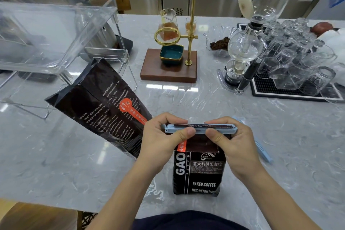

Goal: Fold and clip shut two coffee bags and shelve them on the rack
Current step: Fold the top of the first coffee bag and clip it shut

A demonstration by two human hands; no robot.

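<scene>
Two hands work on the nearest coffee bag point(198, 172), which stands upright on the counter point(261, 145) just in front of the person. The left hand point(160, 136) and the right hand point(233, 142) each pinch the light blue clip point(200, 129) that lies across the folded top, thumbs on the near side and fingers over the far side, so both grips are closed on the clip.

The risk, as I judge it, is that the fold slips out while the clip is pressed, because the dark edge of the bag shows only a little above the clip. If the pressure is uneven, one end may not latch and the fold can open again. The bag can also tip, since nothing holds its base.

The bag is black, with white print and an orange stripe on its left side; its body looks full and firm.

A second clip point(262, 150) lies on the counter just right of the right hand. Further left, the second coffee bag point(100, 106) lies tilted, its top not yet clipped. Beyond it stands the clear rack point(56, 30), with no bag on it.
</scene>
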